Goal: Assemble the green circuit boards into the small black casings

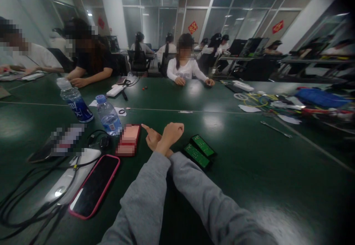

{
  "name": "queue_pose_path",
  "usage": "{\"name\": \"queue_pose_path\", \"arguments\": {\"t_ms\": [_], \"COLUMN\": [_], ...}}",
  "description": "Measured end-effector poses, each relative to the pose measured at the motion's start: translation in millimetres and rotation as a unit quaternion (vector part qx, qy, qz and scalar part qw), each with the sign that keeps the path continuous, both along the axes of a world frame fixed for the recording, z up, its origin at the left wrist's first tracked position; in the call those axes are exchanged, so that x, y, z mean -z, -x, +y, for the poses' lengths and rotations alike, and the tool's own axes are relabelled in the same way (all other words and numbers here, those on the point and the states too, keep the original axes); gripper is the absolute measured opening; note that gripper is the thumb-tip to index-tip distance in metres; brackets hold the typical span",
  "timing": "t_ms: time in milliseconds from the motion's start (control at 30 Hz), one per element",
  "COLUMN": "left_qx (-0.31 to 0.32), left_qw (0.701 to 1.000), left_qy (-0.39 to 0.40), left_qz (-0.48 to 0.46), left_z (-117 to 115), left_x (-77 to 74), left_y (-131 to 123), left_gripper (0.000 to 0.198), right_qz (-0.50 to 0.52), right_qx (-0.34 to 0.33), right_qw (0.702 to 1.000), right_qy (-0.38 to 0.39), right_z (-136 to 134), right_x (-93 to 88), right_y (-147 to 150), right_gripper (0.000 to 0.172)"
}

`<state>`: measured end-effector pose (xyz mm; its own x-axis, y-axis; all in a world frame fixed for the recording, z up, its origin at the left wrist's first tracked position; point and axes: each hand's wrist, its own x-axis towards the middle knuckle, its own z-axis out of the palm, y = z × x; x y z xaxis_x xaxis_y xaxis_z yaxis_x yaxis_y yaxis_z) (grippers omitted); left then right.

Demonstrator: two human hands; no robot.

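Note:
My wrists are crossed over the dark green table [249, 171], the left forearm on top. My left hand [174, 134] is curled into a fist, and nothing shows in it. My right hand [152, 138] reaches out from beneath the left wrist with its index finger stretched and holding nothing. That fingertip is close to the top right corner of a red-edged phone [129, 140], with a pixelated screen. Two green circuit boards [203, 145] with dark edges lie side by side just right of my wrists.
Left are a pink-cased phone [95, 186], a white power bank [72, 174], black cables [27, 197], a pixelated dark device [57, 143] and two bottles [108, 114]. Tangled wires [277, 102] and tweezers [276, 129] lie right. A person [184, 65] sits opposite; others sit around.

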<state>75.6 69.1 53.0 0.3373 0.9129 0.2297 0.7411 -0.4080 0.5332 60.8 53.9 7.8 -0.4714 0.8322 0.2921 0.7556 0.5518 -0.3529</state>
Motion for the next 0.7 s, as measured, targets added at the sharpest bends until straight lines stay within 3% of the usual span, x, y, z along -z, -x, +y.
{"name": "queue_pose_path", "arguments": {"t_ms": [133, 333, 600, 700], "left_qx": [-0.003, -0.005, 0.02, 0.022], "left_qw": [0.999, 0.997, 0.995, 0.994], "left_qy": [0.032, 0.073, 0.098, 0.101], "left_qz": [0.009, 0.001, -0.01, -0.023], "left_z": [0.7, 1.8, 23.4, 24.2], "left_x": [-0.8, -8.6, 11.2, 12.3], "left_y": [5.0, 14.7, 12.9, 13.3], "left_gripper": [0.031, 0.029, 0.029, 0.029], "right_qz": [-0.042, -0.079, -0.136, -0.146], "right_qx": [0.033, 0.028, 0.009, 0.01], "right_qw": [0.996, 0.992, 0.988, 0.987], "right_qy": [0.074, 0.097, 0.073, 0.073], "right_z": [11.3, 17.6, 24.1, 23.9], "right_x": [-11.3, -12.0, -5.7, -6.3], "right_y": [9.6, 15.7, 18.7, 19.2], "right_gripper": [0.062, 0.058, 0.058, 0.056]}}
